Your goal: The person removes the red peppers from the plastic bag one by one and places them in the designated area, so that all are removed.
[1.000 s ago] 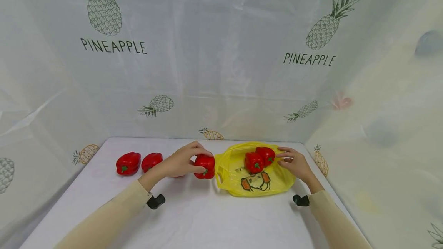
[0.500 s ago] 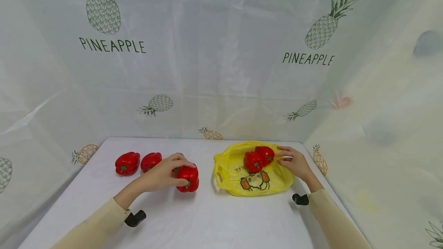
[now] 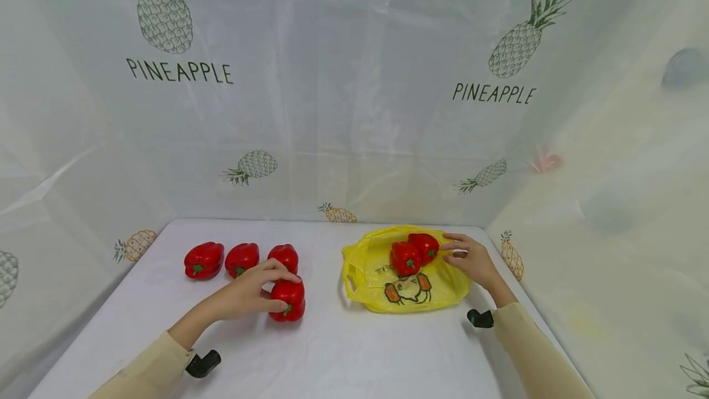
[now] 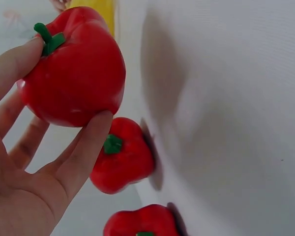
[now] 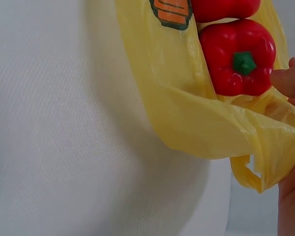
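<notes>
My left hand (image 3: 249, 293) grips a glossy red bell pepper (image 3: 287, 300) with a green stem, thumb beside the stem and fingers spread around its far side. In the left wrist view this bell pepper (image 4: 78, 73) fills the upper left. Just behind it on the table is another bell pepper (image 3: 284, 257). My right hand (image 3: 472, 260) holds the right rim of a yellow plastic bag (image 3: 368, 291), which lies with its mouth spread. Inside are two bell peppers, the nearer one (image 3: 405, 258) against the farther one (image 3: 425, 248). In the right wrist view, fingertips (image 5: 287, 81) come right beside a bell pepper (image 5: 238, 59).
Two more bell peppers, a leftmost one (image 3: 204, 261) and a middle one (image 3: 242, 259), stand in the back-left row. A white cloth covers the table (image 3: 354, 356). Behind rises a pineapple-print curtain (image 3: 354, 109).
My left hand has carried its bell pepper left and toward me, away from the bag, and the third bell pepper of the row now shows. The right hand and the bag stay put.
</notes>
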Demonstrator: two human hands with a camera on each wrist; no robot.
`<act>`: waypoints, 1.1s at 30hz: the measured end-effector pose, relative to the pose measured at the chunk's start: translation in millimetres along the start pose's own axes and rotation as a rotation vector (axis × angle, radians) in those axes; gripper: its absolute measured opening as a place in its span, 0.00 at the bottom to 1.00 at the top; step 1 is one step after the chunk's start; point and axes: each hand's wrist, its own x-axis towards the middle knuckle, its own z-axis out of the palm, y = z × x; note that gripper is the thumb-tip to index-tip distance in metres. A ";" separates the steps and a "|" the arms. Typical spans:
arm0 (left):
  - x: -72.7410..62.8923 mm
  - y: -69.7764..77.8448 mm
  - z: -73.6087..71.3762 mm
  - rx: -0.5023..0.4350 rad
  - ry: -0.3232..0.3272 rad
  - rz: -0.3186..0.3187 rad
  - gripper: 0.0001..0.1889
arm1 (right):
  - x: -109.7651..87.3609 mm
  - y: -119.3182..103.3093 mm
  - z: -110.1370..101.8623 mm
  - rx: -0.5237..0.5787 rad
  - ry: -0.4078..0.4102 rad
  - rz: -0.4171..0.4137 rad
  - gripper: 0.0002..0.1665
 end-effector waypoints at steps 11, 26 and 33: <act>-8.1 -13.4 4.4 -0.025 -0.030 -0.004 0.26 | 1.5 4.2 -0.2 -0.005 0.010 0.002 0.12; -7.7 -17.5 5.1 -0.034 -0.053 -0.040 0.28 | 2.4 4.5 0.7 -0.015 0.009 -0.002 0.11; -6.9 -18.7 5.0 -0.010 -0.060 -0.056 0.29 | 2.0 3.0 1.4 -0.020 0.007 0.007 0.11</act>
